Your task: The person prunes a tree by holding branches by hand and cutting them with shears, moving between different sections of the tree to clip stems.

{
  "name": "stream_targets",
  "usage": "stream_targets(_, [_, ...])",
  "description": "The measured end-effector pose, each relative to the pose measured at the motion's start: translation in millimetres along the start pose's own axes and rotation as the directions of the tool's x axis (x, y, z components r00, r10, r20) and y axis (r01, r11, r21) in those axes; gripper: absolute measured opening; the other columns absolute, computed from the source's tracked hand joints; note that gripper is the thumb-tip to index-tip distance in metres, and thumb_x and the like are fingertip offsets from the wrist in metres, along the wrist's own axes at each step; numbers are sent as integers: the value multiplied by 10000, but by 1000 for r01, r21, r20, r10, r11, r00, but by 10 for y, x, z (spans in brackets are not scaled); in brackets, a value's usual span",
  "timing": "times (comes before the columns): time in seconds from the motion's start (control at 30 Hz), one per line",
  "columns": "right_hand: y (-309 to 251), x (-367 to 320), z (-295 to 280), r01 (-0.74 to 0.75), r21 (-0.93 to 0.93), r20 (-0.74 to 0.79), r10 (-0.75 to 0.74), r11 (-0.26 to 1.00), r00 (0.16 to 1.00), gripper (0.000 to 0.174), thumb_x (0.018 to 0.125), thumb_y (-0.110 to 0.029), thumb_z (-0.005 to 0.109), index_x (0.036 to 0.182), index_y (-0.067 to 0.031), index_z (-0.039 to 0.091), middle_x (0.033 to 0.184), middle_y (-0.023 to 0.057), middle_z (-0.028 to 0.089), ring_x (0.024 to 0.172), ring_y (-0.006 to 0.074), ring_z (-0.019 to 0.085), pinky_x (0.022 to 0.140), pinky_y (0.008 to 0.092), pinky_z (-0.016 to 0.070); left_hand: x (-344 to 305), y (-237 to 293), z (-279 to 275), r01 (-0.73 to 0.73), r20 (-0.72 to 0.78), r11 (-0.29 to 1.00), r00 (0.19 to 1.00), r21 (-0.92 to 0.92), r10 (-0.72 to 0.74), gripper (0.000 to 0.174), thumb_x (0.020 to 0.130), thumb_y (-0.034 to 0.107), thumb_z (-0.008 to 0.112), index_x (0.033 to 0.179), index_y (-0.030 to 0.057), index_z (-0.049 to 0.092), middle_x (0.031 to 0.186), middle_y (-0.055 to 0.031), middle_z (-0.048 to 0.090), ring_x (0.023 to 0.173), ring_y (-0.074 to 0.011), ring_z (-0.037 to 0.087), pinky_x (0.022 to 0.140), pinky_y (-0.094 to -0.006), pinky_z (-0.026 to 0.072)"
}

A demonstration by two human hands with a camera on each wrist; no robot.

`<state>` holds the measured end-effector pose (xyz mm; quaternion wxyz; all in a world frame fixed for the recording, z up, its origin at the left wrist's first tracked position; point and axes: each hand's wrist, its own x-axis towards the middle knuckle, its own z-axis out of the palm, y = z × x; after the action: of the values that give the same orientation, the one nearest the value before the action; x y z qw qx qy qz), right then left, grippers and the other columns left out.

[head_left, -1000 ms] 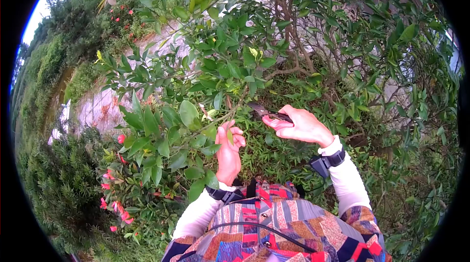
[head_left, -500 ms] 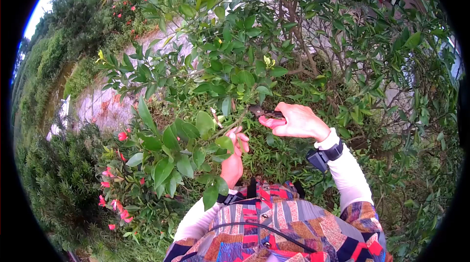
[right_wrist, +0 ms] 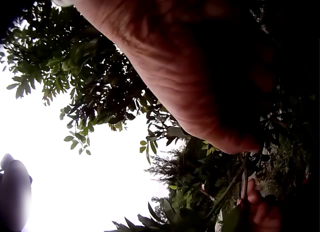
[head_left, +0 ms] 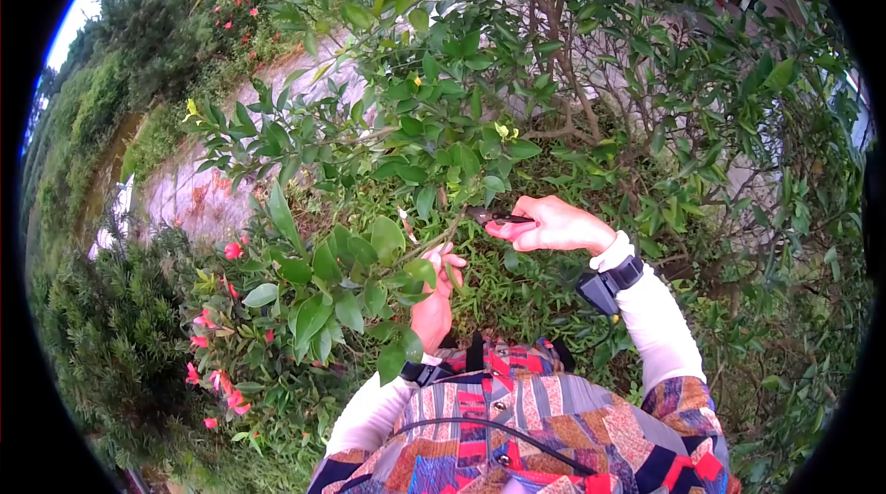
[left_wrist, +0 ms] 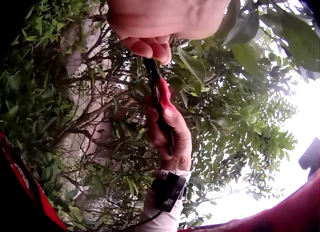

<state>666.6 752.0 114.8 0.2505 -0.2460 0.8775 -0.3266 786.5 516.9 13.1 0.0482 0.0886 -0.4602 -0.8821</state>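
In the head view the right hand (head_left: 563, 225) grips dark-bladed pruning shears (head_left: 489, 216), their blades at a thin green branch (head_left: 447, 234). Red on the shears' handle (left_wrist: 163, 94) shows in the left wrist view, with the fingers curled round it. Lower on the same branch, the left hand (head_left: 434, 305) pinches the stem between thumb and fingers, below and left of the shears. Broad green leaves (head_left: 323, 286) hang from the branch left of that hand. Whether the blades touch the stem cannot be told.
A leafy tree (head_left: 572, 78) with brown limbs stands in front and to the right. Red flowers (head_left: 221, 381) grow on a bush at the lower left. A pale paved strip (head_left: 208, 194) lies behind the foliage. Patterned clothing (head_left: 517, 420) fills the bottom.
Over the last second the right hand and shears have shifted slightly, bringing the blades closer to the branch. The held branch and its leaves have swung a little to the right.
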Motion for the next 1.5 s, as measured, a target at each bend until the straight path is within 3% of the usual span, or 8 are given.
stream_targets(0.23, [72,3,77,39,119,-8,-38,992,999,614,792,-379,771,1197,50,600,1046,238,714,989,375,698,851,422,528,25,-13,-64,25,-9,999,1000,-31,-25,329,1090,284,512,1237,3,598,957,-76,673,749,-133,546,708,-279,452])
stream_targets(0.3, [-1,-19,88,-63,-67,-50,59,996,997,652,780,-430,755,1204,39,597,1022,244,711,977,392,698,850,442,529,38,-28,-68,32,-7,999,999,-37,-32,319,1084,274,522,1236,5,602,960,-78,678,750,-131,550,698,-284,458])
stream_targets(0.43, [-124,-44,50,-112,-201,-46,104,973,993,712,756,-491,710,1216,40,594,985,258,710,960,419,694,841,465,531,6,-48,-45,33,6,999,999,-12,-33,316,1080,270,528,1235,6,607,961,-79,683,751,-130,554,692,-287,463])
stream_targets(0.9, [-35,-190,85,-62,-83,76,69,995,995,713,770,-474,726,1226,55,583,1009,254,700,972,401,683,836,433,519,112,62,-177,95,-24,986,995,-138,-100,399,1051,287,588,1297,-27,600,857,-35,667,761,-109,576,692,-269,475])
stream_targets(1.0, [105,-329,148,-121,-85,28,123,989,992,716,771,-468,737,1237,54,584,1044,250,708,997,381,688,863,412,516,216,150,-239,89,-50,973,994,-212,-102,429,1055,296,592,1289,-64,597,845,-72,666,734,-123,555,684,-260,461])
stream_targets(1.07, [151,-386,159,-252,140,-74,264,957,962,743,752,-477,735,1237,67,592,1122,251,710,1065,384,690,930,398,514,276,178,-282,85,-50,972,994,-217,-98,445,1049,295,604,1286,-82,599,827,-72,665,735,-120,557,671,-263,460])
stream_targets(1.2, [306,-331,246,-229,255,-333,308,939,891,670,769,-453,753,1205,30,592,1113,242,714,1057,383,695,919,403,518,340,217,-275,101,-20,972,994,-214,-107,425,1045,295,612,1253,-75,624,812,-69,667,730,-119,552,667,-263,457])
stream_targets(1.5, [12,-76,276,-171,25,-436,165,985,885,607,748,-379,704,1201,7,585,1071,223,699,977,407,697,859,475,530,407,194,-411,91,-10,964,995,-251,-97,449,1041,297,621,1274,-87,604,796,-52,665,731,-112,560,667,-266,457])
